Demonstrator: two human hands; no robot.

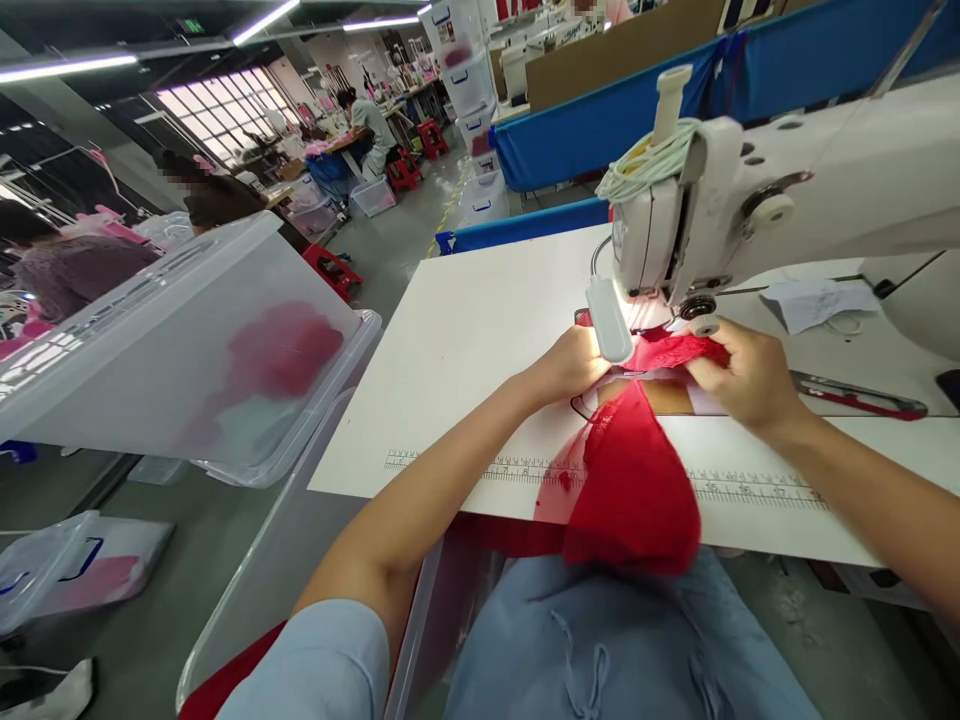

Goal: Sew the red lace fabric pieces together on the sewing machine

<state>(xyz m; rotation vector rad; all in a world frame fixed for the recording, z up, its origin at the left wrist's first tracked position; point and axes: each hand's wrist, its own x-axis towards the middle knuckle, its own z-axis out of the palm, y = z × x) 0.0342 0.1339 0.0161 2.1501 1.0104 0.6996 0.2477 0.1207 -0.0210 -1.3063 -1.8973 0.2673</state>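
A red lace garment (pixel 634 480) lies across the white sewing table (pixel 480 330) and hangs over its front edge onto my lap. My left hand (pixel 566 365) pinches the red fabric just left of the needle area, partly behind the machine's small white lamp (pixel 609 320). On the right side my right hand (pixel 742 375) grips the red lace edge (pixel 679 350) under the presser foot. The white sewing machine (pixel 750 190) stands over both hands. The needle itself is hidden.
A translucent plastic bin (pixel 180 350) with red fabric inside stands at my left, with another bin below it. A printed ruler (pixel 750 488) runs along the table's front edge. Red-handled scissors (pixel 855 395) lie at the right. Other people work at distant tables.
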